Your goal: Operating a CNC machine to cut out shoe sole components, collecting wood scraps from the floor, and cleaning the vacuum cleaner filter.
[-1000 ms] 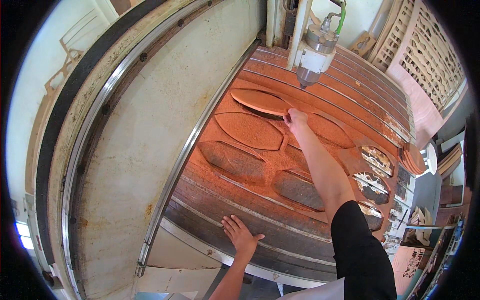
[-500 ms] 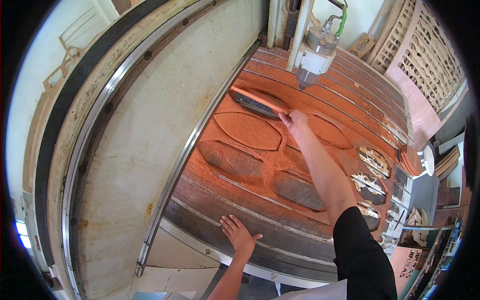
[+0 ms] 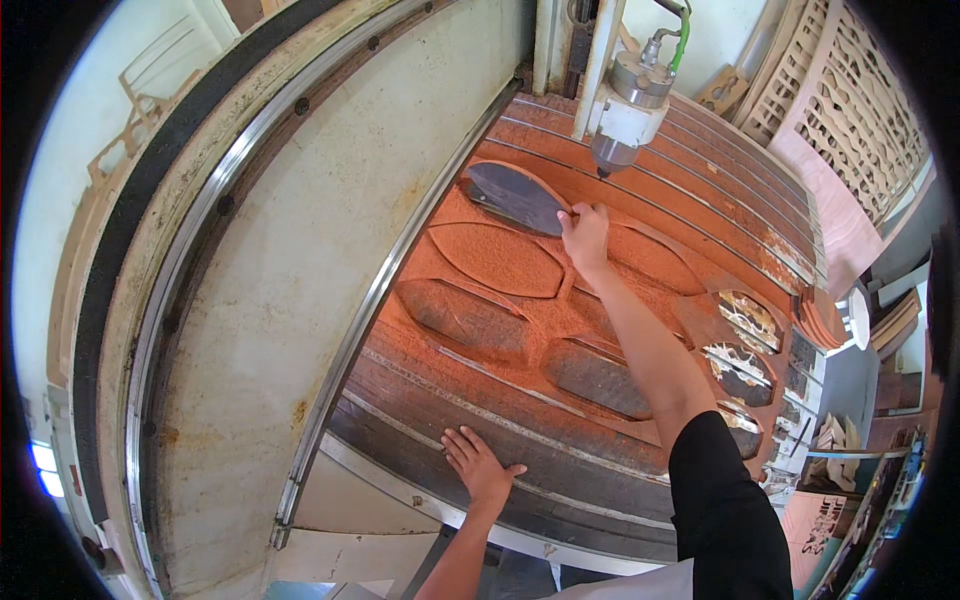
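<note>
My right hand (image 3: 588,240) grips one end of a flat cut-out panel (image 3: 515,198), long and tapered toward its ends. The panel is tilted up, its dark grey face showing, over a matching opening in the far part of the cut sheet (image 3: 545,338). Reddish-orange dust coats the sheet. Another cut-out piece (image 3: 497,260), dust-covered, lies in its opening just nearer. My left hand (image 3: 480,474) rests flat with fingers spread on the dark slotted machine bed (image 3: 590,492) near its front edge. It holds nothing.
A router spindle (image 3: 620,125) with a pointed tip hangs just beyond my right hand. The pale gantry beam (image 3: 290,250) fills the left side. Orange pieces (image 3: 818,320) are stacked at the right edge. Patterned panels (image 3: 865,100) lean at the back right.
My right hand has turned the panel from nearly edge-on so that its dark grey face shows. My left hand has stayed in place.
</note>
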A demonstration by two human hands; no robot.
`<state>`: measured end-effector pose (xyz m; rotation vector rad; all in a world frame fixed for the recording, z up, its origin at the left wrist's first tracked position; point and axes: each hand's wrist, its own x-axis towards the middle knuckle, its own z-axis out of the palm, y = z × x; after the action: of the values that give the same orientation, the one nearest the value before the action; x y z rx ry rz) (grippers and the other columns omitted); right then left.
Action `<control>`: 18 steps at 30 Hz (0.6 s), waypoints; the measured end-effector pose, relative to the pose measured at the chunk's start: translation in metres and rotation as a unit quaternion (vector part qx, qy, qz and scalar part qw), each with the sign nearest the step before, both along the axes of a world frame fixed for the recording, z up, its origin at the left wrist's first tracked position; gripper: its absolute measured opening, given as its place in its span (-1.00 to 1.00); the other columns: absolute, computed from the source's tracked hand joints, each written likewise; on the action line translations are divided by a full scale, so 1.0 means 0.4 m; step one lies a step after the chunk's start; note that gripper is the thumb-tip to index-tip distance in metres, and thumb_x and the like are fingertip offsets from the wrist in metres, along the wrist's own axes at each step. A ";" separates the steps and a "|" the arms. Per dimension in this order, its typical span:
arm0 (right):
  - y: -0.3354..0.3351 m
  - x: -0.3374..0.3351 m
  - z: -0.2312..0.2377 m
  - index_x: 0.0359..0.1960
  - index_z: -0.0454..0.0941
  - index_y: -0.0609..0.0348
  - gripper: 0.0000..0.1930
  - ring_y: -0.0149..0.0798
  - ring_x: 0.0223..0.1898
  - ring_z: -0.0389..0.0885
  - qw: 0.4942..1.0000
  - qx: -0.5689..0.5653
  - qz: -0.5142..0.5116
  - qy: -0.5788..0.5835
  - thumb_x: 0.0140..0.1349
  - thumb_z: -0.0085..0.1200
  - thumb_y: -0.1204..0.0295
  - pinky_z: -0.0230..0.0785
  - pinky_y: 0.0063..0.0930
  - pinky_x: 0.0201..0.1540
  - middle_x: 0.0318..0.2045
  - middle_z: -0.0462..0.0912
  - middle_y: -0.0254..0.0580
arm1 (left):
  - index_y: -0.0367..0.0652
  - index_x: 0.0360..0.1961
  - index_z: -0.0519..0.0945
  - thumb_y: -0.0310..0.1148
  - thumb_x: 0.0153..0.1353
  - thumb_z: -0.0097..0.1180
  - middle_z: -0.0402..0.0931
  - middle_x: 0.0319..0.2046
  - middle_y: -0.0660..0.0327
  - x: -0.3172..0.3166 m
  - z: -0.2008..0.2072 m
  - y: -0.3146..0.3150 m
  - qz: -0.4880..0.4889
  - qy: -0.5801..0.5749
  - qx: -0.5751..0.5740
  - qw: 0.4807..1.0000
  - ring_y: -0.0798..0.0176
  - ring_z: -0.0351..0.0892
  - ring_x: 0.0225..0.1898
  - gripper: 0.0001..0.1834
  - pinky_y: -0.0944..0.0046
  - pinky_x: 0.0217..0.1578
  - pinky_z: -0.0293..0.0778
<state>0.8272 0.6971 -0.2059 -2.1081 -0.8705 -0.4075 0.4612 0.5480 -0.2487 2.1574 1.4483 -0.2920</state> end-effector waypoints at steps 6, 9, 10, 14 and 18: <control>0.009 0.032 -0.014 -0.42 0.53 0.36 -0.78 0.13 -0.47 0.57 0.987 -0.075 0.066 0.122 0.00 0.22 0.42 0.42 -0.16 -0.33 -0.54 0.58 0.14 | -0.51 0.26 -0.32 0.09 -0.34 0.42 -0.48 0.26 -0.42 -0.004 -0.004 0.000 0.000 -0.008 -0.002 1.000 -0.36 -0.47 0.33 0.43 -0.19 0.27 -0.28; 0.006 0.038 -0.002 -0.45 0.51 0.38 -0.81 -0.09 -0.56 0.57 0.942 -0.038 0.074 0.324 0.07 0.16 0.44 0.44 -0.30 -0.46 -0.57 0.58 0.01 | -0.52 0.25 -0.33 0.10 -0.35 0.42 -0.48 0.26 -0.42 0.000 -0.005 0.000 -0.001 -0.005 0.000 1.000 -0.37 -0.47 0.32 0.44 -0.21 0.26 -0.27; 0.001 0.038 -0.013 -0.46 0.51 0.38 -0.83 -0.21 -0.59 0.54 0.897 0.045 0.094 0.429 0.12 0.12 0.46 0.42 -0.38 -0.52 -0.58 0.57 -0.05 | -0.52 0.25 -0.33 0.09 -0.35 0.42 -0.48 0.26 -0.42 0.005 -0.001 0.000 0.000 0.000 -0.004 1.000 -0.37 -0.47 0.32 0.44 -0.21 0.26 -0.27; 0.012 0.019 -0.008 -0.47 0.49 0.40 -0.84 -0.38 -0.66 0.46 0.756 0.161 0.091 0.628 0.20 0.03 0.50 0.38 -0.56 -0.63 -0.57 0.52 -0.19 | -0.52 0.26 -0.33 0.09 -0.34 0.42 -0.48 0.27 -0.42 -0.002 0.000 0.003 0.002 0.012 -0.007 1.000 -0.35 -0.47 0.33 0.44 -0.19 0.27 -0.25; 0.030 -0.028 -0.034 -0.46 0.47 0.43 -0.83 -0.36 -0.67 0.45 0.765 0.178 0.109 0.609 0.18 0.04 0.51 0.40 -0.55 -0.64 -0.56 0.51 -0.16 | -0.52 0.26 -0.33 0.10 -0.35 0.42 -0.48 0.26 -0.43 -0.016 -0.004 0.008 0.001 0.018 0.007 1.000 -0.35 -0.47 0.33 0.44 -0.19 0.27 -0.24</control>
<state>0.8160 0.7091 -0.2196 -1.4065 -0.1826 0.8221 0.4548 0.5511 -0.2503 2.1726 1.4760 -0.3233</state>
